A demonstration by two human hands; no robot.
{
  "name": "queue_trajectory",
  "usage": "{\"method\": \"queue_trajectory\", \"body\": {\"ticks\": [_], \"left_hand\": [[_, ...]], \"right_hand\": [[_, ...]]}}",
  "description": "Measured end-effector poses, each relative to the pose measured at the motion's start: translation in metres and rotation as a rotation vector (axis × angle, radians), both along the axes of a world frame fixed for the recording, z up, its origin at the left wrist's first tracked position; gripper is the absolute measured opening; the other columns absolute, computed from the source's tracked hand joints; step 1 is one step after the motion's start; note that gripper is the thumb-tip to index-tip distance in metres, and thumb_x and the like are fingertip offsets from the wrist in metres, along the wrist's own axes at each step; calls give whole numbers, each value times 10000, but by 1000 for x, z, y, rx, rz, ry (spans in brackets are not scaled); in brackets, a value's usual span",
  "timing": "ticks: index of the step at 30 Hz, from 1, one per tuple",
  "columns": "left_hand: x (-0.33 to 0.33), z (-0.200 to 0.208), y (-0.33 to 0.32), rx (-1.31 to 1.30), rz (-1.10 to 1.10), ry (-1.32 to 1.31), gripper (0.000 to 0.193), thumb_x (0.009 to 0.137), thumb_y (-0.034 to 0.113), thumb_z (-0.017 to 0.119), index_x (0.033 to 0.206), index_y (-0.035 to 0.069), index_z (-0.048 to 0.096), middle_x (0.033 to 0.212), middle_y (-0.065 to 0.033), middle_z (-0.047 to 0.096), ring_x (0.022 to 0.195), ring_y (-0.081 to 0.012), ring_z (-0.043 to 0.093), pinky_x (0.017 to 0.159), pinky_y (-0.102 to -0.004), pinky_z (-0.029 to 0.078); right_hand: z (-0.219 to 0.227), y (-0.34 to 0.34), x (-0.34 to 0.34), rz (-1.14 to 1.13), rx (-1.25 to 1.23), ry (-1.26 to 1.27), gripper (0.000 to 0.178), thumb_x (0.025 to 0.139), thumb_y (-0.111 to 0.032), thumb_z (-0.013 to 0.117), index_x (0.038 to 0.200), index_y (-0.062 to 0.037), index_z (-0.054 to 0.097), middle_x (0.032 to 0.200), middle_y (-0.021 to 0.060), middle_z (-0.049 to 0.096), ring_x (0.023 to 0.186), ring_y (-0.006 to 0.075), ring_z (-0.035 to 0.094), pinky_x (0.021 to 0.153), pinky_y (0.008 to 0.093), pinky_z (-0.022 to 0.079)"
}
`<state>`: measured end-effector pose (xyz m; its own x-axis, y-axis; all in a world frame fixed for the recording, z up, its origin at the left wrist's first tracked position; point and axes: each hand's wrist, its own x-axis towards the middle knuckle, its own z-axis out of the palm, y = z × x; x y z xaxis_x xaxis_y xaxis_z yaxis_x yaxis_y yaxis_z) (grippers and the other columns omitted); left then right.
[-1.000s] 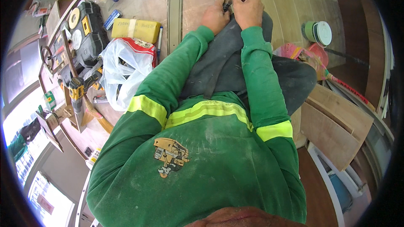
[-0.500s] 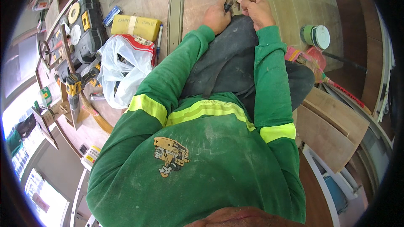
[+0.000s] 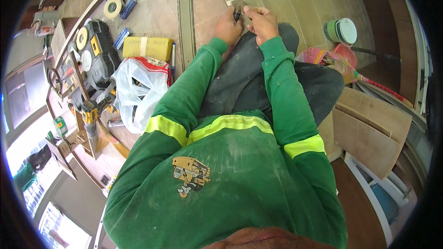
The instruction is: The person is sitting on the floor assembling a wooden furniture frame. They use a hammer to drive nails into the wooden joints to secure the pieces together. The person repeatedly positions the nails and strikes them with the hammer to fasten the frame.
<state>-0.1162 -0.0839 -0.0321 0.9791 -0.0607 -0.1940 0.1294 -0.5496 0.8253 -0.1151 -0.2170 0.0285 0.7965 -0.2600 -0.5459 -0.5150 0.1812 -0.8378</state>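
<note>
Near the top of the view, my left hand (image 3: 228, 26) is closed around a small grey-brown piece (image 3: 239, 5) with a black part by the fingers. What kind of thing it is cannot be made out. My right hand (image 3: 263, 24) is right beside it, thumb and forefinger pinched at the edge of that piece. Whatever lies between those fingertips is too small to name. Both hands are just past my bent leg in dark trousers (image 3: 235, 74).
Left of me are a white plastic bag (image 3: 138, 90), a yellow package (image 3: 147, 48), a yellow-black power drill (image 3: 90, 111) and a black tool case (image 3: 100, 50). A metal rail (image 3: 185, 18) runs away from me. On the right stand a green-white can (image 3: 342, 31) and wooden boards (image 3: 364, 133).
Both hands have shifted a little left and lower in view, still together at the small piece. My right hand has turned slightly and sits closer to the left. The whole view has turned a little.
</note>
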Motion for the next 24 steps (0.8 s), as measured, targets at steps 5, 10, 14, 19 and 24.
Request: {"method": "queue_trajectory", "body": {"ticks": [5,10,14,19,24], "left_hand": [[-1,0,3,18,-5,-24,523,926,221,679,1396,34,545,1060,-294,726,1012,-471,706,868,-525,555],[9,-19,18,49,-38,-109,543,905,197,701,1394,28,534,985,-270,737,973,-470,711,829,-544,560],[4,-5,9,83,6,5,479,908,215,708,1336,67,549,963,-270,735,948,-476,707,811,-567,551],[2,-3,-2,172,-14,-49,455,922,209,696,1331,80,542,956,-299,722,925,-498,699,794,-585,540],[-4,-15,-2,88,6,-71,409,925,200,693,1274,60,534,914,-322,708,893,-530,687,793,-612,538]], "right_hand": [[2,2,11,-6,194,126,243,936,-243,815,892,-45,679,825,18,656,670,120,570,557,272,491],[4,31,26,6,191,81,241,958,-238,781,842,-53,679,767,5,632,613,110,551,516,269,467],[4,30,5,-36,128,68,322,950,-227,756,708,-36,661,651,14,579,511,146,516,449,332,428],[-15,20,31,58,-124,-38,357,980,-299,746,762,-33,647,729,22,600,612,142,552,532,315,476],[-6,26,-4,-3,-175,10,322,991,-293,737,833,-23,660,753,19,615,659,124,567,537,308,473]]}}
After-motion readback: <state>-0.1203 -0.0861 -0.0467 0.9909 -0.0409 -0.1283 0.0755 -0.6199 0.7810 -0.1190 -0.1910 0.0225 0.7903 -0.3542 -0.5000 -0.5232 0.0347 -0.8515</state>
